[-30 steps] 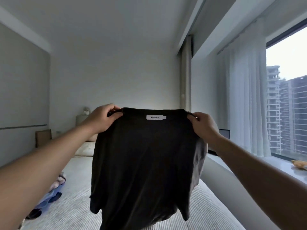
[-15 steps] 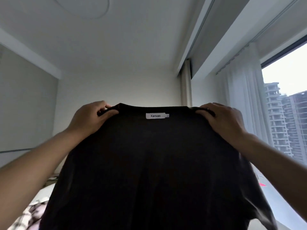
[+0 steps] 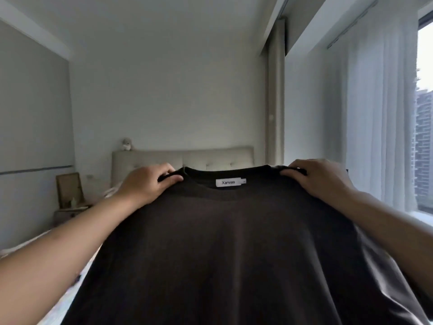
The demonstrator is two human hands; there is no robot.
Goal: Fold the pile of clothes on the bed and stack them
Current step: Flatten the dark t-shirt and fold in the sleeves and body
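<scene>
Dark soft knit T-shirt (image 3: pixel 234 242) spread wide; left hand (image 3: pixel 146 184), right hand (image 3: pixel 321 178) fingers pinching shoulders.

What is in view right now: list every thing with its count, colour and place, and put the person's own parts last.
T-shirt: one, dark brown-black, held up by its shoulders across the lower middle of the view.
Neck label: one, white, reads Xanvas, inside the collar.
Headboard: one, beige, tufted, against the far wall.
Soft toy: one, pale, on the headboard's left end.
Picture frame: one, wooden, leaning at the left wall.
Bed: one, light cover, a strip visible lower left.
Curtains: sheer white, at the window on the right.
Buildings: grey towers outside the window.
Left hand: one, fingers pinching the left shoulder.
Right hand: one, gripping the right shoulder.
</scene>
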